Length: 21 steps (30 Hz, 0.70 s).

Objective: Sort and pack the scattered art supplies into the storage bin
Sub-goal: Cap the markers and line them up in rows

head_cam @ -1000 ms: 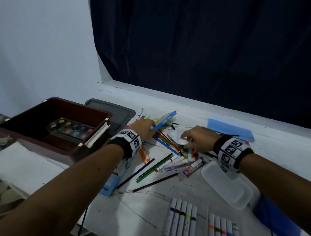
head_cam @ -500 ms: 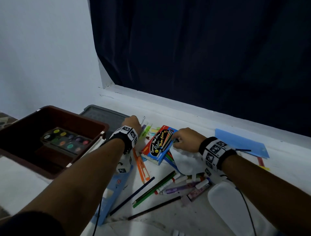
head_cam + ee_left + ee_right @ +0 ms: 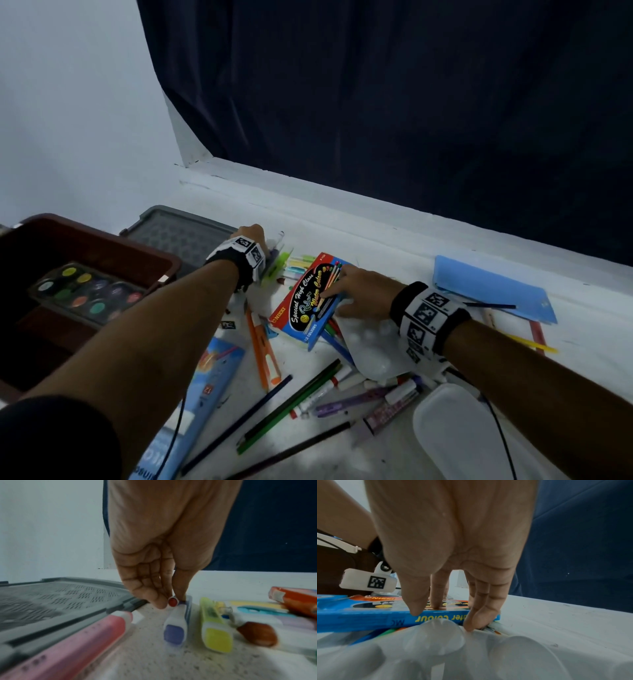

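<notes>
The left hand (image 3: 164, 555) is seen reaching to the far left of the scatter, just beside the grey bin lid (image 3: 178, 236). Its fingertips (image 3: 158, 601) and thumb are closed in a pinch on a red-capped marker (image 3: 173, 601), which lies over the far end of a purple highlighter (image 3: 175, 627). A yellow-green highlighter (image 3: 216, 628) lies just to the right, and a pink highlighter (image 3: 72, 642) lies along the lid's edge.

The right hand (image 3: 359, 291) is set on the watercolour box (image 3: 308, 301): the index finger is pressed on the printed top face, the thumb (image 3: 414, 601) is laid against the blue side edge, and the remaining fingers are curled down at the box's near corner. The box is tilted, resting on loose pencils and against a clear plastic palette (image 3: 373, 346).

The storage bin (image 3: 102, 240), dark red, stands at the left, well apart from both hands, with a paint palette (image 3: 85, 294) already inside. Its near rim is crossed by the left forearm.

Between the hands and the viewer, pencils (image 3: 291, 404) and markers (image 3: 376, 397) are scattered on the white table (image 3: 376, 236). A blue folder (image 3: 489, 287) lies at the far right, and a white lidded case (image 3: 455, 431) at the near right. Bare table is seen only along the far edge, by the dark curtain (image 3: 376, 102).
</notes>
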### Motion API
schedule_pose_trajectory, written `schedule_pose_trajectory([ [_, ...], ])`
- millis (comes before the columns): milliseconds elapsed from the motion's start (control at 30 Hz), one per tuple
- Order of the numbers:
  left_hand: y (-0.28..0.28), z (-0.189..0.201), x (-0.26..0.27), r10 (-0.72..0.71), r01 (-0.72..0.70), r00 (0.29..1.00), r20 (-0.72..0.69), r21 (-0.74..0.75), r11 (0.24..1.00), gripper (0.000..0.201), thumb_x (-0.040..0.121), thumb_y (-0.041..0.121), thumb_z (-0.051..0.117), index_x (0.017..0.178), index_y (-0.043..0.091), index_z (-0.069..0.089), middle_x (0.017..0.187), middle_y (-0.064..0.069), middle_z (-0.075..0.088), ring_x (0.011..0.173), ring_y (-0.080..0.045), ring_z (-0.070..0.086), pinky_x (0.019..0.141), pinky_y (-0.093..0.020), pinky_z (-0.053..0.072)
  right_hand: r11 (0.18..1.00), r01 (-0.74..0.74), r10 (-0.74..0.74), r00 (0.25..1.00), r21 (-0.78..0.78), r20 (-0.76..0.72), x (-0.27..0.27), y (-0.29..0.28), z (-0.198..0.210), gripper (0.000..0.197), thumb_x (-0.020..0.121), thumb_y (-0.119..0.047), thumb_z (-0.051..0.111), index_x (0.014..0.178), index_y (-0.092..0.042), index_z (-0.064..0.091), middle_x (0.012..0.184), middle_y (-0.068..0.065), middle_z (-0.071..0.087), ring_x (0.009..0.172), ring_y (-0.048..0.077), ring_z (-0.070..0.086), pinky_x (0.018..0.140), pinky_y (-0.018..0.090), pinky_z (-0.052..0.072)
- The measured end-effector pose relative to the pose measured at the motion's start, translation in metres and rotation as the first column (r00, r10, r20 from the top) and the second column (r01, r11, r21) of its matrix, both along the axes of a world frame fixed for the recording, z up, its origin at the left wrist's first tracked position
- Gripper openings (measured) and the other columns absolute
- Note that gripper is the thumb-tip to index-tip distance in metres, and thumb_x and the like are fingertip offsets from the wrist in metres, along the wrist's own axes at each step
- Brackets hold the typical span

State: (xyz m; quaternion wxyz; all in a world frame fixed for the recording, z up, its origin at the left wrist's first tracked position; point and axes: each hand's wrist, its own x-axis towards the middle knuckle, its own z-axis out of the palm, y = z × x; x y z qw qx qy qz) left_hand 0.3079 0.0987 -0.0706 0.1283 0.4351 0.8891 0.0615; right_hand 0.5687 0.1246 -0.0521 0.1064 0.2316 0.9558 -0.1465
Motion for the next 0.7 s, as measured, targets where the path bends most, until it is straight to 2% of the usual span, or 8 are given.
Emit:
schedule_pose_trajectory([
  [133,-0.006,0.007,0.002,-0.001,0.001,1.000,0.031,-0.012,1.000,0.032,0.081,0.030,0.069,0.075,0.008,0.046,0.092,-0.018,0.065,0.078,-0.033,0.063,0.073,-0.038,0.056,1.000,-0.018,0.018,1.000,0.001,-0.003,-0.005,-0.001,0.003,0.042,0.091,-0.027,0.063,0.132,-0.027,0.060,0.127,0.007,0.048,0.117,0.021,0.048,0.099,0.036,0.045],
  [233,-0.018,0.030,0.009,0.004,-0.005,0.998,0.069,0.021,1.000,0.025,0.083,0.023,0.067,0.087,0.005,0.049,0.089,-0.013,0.060,0.081,-0.032,0.063,0.071,-0.035,0.053,0.999,-0.028,0.028,1.000,0.015,0.005,-0.007,-0.006,0.007,0.039,0.092,-0.024,0.060,0.130,-0.024,0.061,0.124,0.006,0.051,0.119,0.017,0.042,0.097,0.034,0.042],
  [300,-0.022,0.052,0.008,-0.008,0.007,1.000,0.027,0.058,0.998,0.030,0.082,0.026,0.068,0.086,0.007,0.045,0.092,-0.010,0.056,0.081,-0.028,0.058,0.071,-0.034,0.051,1.000,0.010,-0.011,1.000,0.029,0.024,-0.007,-0.010,0.009,0.037,0.091,-0.026,0.059,0.129,-0.027,0.061,0.120,0.005,0.048,0.113,0.018,0.045,0.094,0.035,0.043],
  [367,-0.019,0.065,-0.003,0.009,-0.012,0.999,0.034,0.097,0.995,0.038,0.079,0.032,0.069,0.074,0.008,0.039,0.097,-0.009,0.057,0.075,-0.026,0.054,0.069,-0.033,0.048,0.993,0.081,-0.085,0.995,0.090,0.042,-0.009,-0.018,0.010,0.033,0.090,-0.027,0.057,0.123,-0.027,0.063,0.114,0.003,0.044,0.102,0.019,0.049,0.090,0.036,0.046],
  [500,-0.046,0.093,0.002,0.009,-0.042,0.989,0.149,0.218,0.975,0.022,0.083,0.021,0.065,0.071,0.008,0.053,0.086,-0.010,0.067,0.068,-0.025,0.061,0.069,-0.033,0.055,0.982,0.099,-0.098,0.995,0.161,-0.010,-0.024,-0.057,0.011,0.014,0.090,-0.019,0.055,0.089,-0.011,0.066,0.093,0.005,0.051,0.089,0.021,0.051,0.075,0.036,0.045],
  [600,-0.074,0.109,0.003,0.027,-0.100,0.967,0.254,0.277,0.956,0.013,0.081,0.015,0.066,0.087,0.004,0.061,0.082,-0.011,0.068,0.071,-0.025,0.066,0.069,-0.031,0.057,0.991,0.086,-0.079,0.994,0.098,-0.076,-0.042,-0.096,0.010,0.028,0.086,-0.012,0.051,0.058,-0.013,0.049,0.064,0.004,0.048,0.060,0.019,0.045,0.058,0.033,0.038],
  [667,-0.092,0.118,-0.001,0.031,-0.120,0.961,0.276,0.308,0.944,0.022,0.075,0.017,0.071,0.087,0.002,0.062,0.081,-0.012,0.070,0.068,-0.024,0.066,0.065,-0.032,0.054,0.995,0.069,-0.063,0.995,0.069,-0.080,-0.055,-0.119,0.009,0.024,0.089,-0.013,0.050,0.066,-0.012,0.057,0.071,0.007,0.059,0.068,0.024,0.056,0.060,0.031,0.043],
  [700,-0.102,0.124,-0.002,0.029,-0.139,0.948,0.317,0.330,0.934,0.020,0.074,0.016,0.072,0.083,0.002,0.060,0.076,-0.012,0.069,0.063,-0.023,0.065,0.062,-0.031,0.053,0.997,0.052,-0.048,0.996,0.050,-0.070,-0.062,-0.129,0.008,0.019,0.091,-0.015,0.051,0.081,-0.011,0.067,0.085,0.010,0.066,0.080,0.027,0.062,0.067,0.031,0.048],
])
